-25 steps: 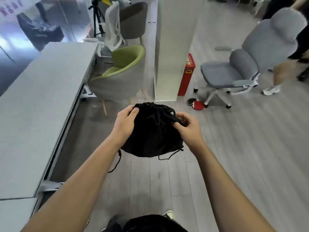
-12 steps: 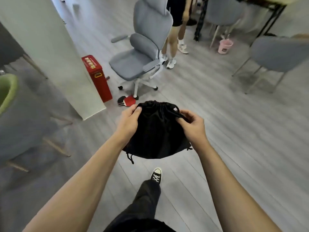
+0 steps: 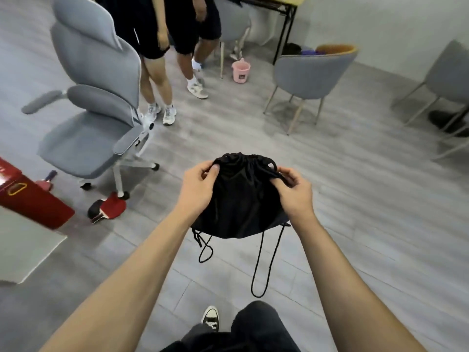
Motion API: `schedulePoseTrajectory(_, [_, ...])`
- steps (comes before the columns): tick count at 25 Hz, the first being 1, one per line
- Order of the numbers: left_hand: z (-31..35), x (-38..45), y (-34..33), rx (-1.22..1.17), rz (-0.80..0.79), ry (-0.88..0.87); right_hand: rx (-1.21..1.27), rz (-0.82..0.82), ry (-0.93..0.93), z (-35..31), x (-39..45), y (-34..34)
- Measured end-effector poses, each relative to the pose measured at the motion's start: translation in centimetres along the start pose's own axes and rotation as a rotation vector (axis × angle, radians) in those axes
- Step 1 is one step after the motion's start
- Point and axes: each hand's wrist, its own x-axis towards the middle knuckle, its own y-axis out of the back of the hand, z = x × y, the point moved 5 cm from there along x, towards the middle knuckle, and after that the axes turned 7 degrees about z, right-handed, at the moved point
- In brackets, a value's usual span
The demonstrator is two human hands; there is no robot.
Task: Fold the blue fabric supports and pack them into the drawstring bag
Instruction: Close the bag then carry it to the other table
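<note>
Bag [image 3: 238, 199] at frame centre, mouth cinched, pinched by left hand [image 3: 198, 188] and right hand [image 3: 291, 191]; dangling cords [image 3: 264, 262] could snag a foot.

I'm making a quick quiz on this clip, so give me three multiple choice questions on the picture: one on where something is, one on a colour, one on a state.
1. Where is the pink bucket?
A. On the floor by the table leg, beyond the grey chair
B. On the office chair's seat
C. In the left hand

2. What colour is the bag?
A. Blue
B. Black
C. Red

3. How is the bag's mouth?
A. Spread wide open
B. Gathered shut, gripped at each side
C. Turned inside out

Answers:
1 A: it stands on the floor near the far table.
2 B: fabric and cords are black.
3 B: the top is bunched, with the left hand and right hand pinching it.
</note>
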Motion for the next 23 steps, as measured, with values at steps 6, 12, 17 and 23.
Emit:
schedulePoseTrajectory(6, [1.0, 12.3, -7.2, -0.010, 0.083, -0.032, 0.051, 0.069, 0.029, -0.5, 13.1, -0.2])
schedulePoseTrajectory(12, [0.8, 23.3, -14.6, 0.035, 0.177, 0.000, 0.074, -0.024, -0.012, 1.0, 27.7, -1.5])
schedulePoseTrajectory(17, [1.0, 30.6, -17.3, 0.027, 0.296, 0.075, 0.072, -0.141, -0.039, 0.3, 37.4, -5.1])
schedulePoseTrajectory(23, [0.0, 40.8, -17.5, 0.044, 0.383, 0.090, 0.058, -0.255, -0.010, -0.6, 47.5, -12.1])
